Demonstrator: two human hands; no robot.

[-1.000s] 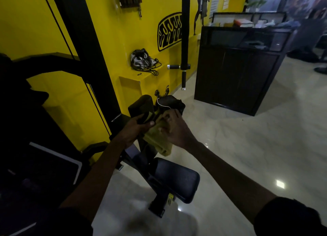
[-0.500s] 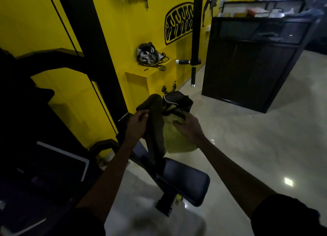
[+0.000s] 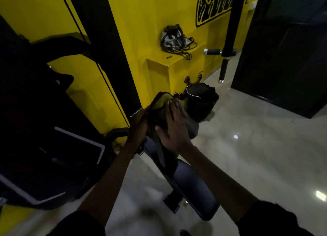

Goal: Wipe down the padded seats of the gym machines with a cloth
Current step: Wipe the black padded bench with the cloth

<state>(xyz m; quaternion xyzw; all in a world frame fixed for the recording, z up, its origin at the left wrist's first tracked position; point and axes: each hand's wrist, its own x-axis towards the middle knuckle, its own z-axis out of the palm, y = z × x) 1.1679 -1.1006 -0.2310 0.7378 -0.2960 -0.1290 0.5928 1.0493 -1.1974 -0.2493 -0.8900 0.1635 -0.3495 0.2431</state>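
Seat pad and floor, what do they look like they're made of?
Seat pad: dark, smooth, with a faint sheen, likely vinyl or leatherette. Floor: pale, with mirror-like light spots, probably polished tile or stone.

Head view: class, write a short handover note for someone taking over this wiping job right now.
Left hand: against the left edge of the upright pad; grip too dark to judge.
Right hand: fingers straight, pressing the yellow-green cloth flat on that pad.
Done: upright pad is being wiped; how much is covered cannot be told.
Left: finish it, then wipe the lower seat pad, which has no cloth on it.
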